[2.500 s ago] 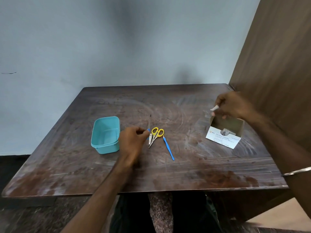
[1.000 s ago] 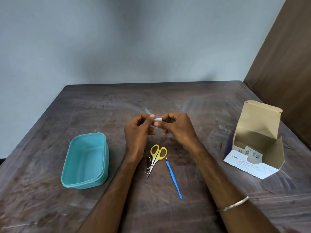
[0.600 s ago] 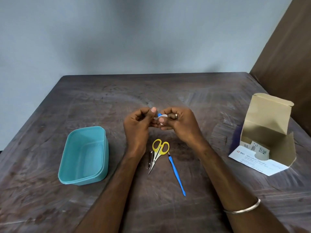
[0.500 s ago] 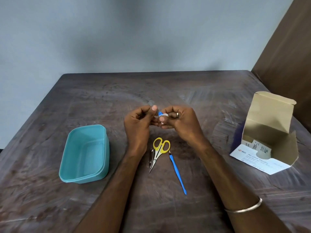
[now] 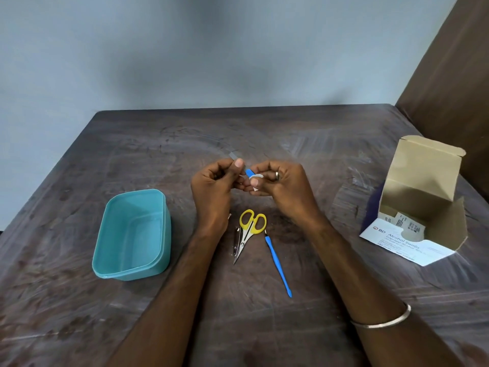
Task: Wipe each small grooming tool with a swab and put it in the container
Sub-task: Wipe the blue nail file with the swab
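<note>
The task is barely begun: the left hand pinches a blue-handled tool over the tabletop's middle while the right hand pinches a white swab round it, the teal container near the left edge looks empty, and the yellow scissors, nail clipper and blue stick tool lie unwiped toward the near edge.

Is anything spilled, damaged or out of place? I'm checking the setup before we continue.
Nothing stands out. The teal container sits upright, the scissors, nail clipper and blue tool lie flat, and the alcohol swab box merely stands open.
</note>
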